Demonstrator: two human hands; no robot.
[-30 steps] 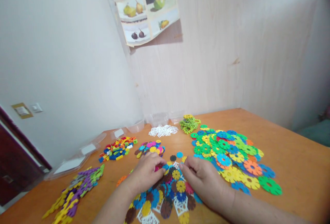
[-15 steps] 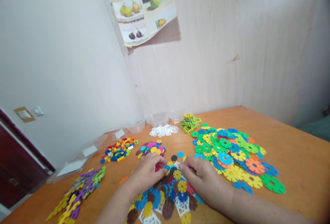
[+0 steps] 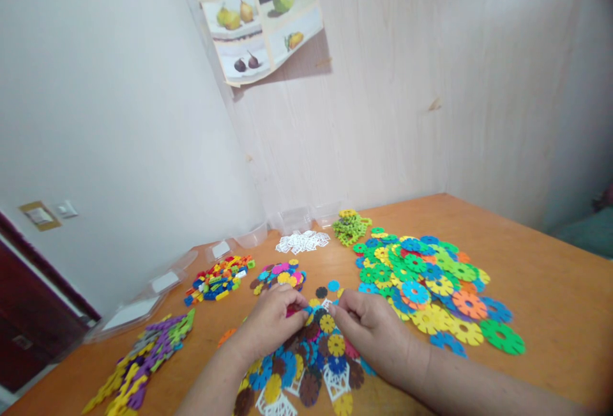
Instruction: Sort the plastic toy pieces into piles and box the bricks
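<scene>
In front of me lies a built-up cluster of small notched plastic discs (image 3: 336,345) in brown, yellow, blue and pink, with white lattice pieces (image 3: 337,383) set among them. My left hand (image 3: 274,321) curls over its far left side, thumb and fingers pinched together. Bits of pink and blue show by those fingertips, but what they grip is hidden. On the far right side, my right hand (image 3: 376,333) is closed, its thumb pressed to the curled index finger beside a white lattice tip. Whether it grips that tip is unclear.
A big heap of larger notched discs (image 3: 431,282) spreads to the right. Small coloured blocks (image 3: 220,278), purple and yellow linking pieces (image 3: 148,355), loose small discs (image 3: 282,274), white pieces (image 3: 302,241) and green pieces (image 3: 352,227) lie around. Clear containers (image 3: 252,235) line the table's back.
The view has shifted slightly, so everything sits a little further left. Both hands keep nearly the same pose at the cluster.
</scene>
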